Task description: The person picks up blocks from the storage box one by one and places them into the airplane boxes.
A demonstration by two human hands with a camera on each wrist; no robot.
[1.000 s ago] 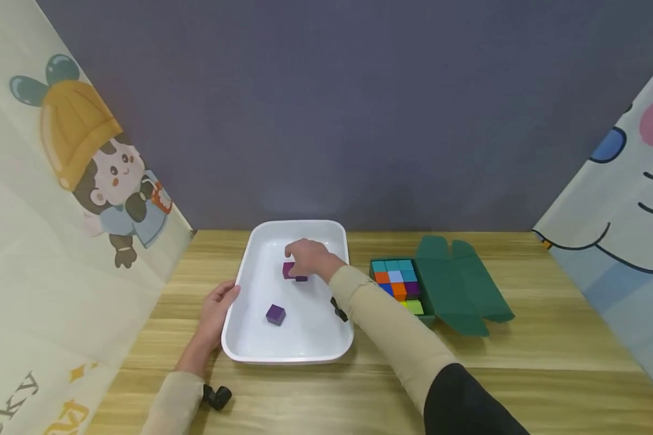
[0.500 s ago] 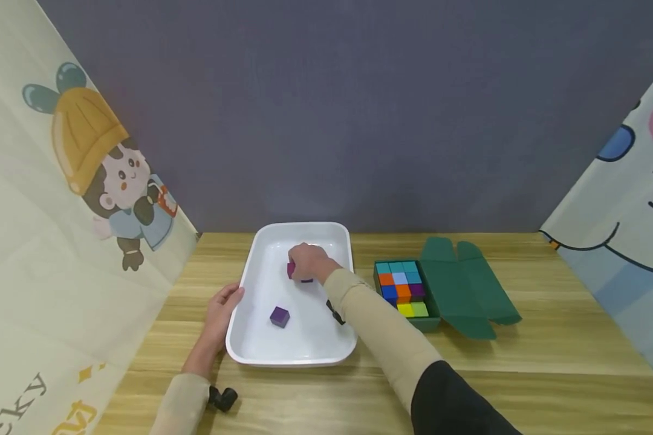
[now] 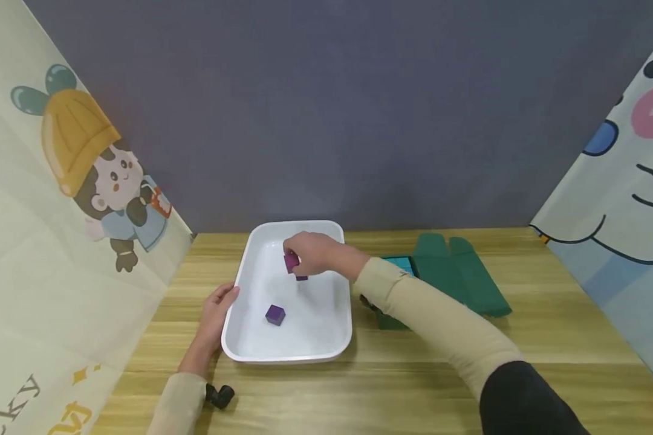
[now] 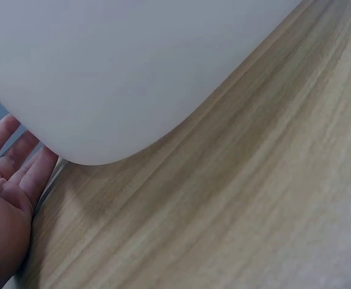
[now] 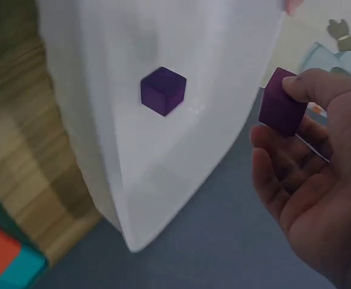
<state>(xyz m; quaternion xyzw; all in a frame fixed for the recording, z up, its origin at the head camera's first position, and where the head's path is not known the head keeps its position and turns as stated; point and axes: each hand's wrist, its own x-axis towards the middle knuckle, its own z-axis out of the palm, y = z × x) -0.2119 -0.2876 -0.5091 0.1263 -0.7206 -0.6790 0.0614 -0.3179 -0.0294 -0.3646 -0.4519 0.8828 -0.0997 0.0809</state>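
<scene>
In the head view my right hand (image 3: 314, 252) is above the far part of a white tray (image 3: 299, 350), pinching a magenta-purple cube (image 3: 291, 262). The right wrist view shows this cube (image 5: 282, 103) raised off the tray floor between thumb and fingers. Just below it a dark purple cube (image 3: 302, 278) lies in the tray, partly covered by the hand. Another purple cube (image 3: 275, 315) sits nearer the tray's front left. My left hand (image 3: 215, 311) holds the tray's left side, thumb at the rim and fingers along the outer wall (image 4: 103, 90).
Right of the tray stands a green box (image 3: 393, 321) with coloured cubes, mostly hidden behind my right forearm. Its green lid flaps (image 3: 462, 272) lie spread to the right. A wooden table (image 3: 305, 399) carries everything, and a dark grey panel (image 3: 326, 121) rises behind.
The right hand has closed on the magenta-purple cube and lifted it slightly. Its wrist and forearm have swung right, now covering much of the green box. The left hand stays at the tray.
</scene>
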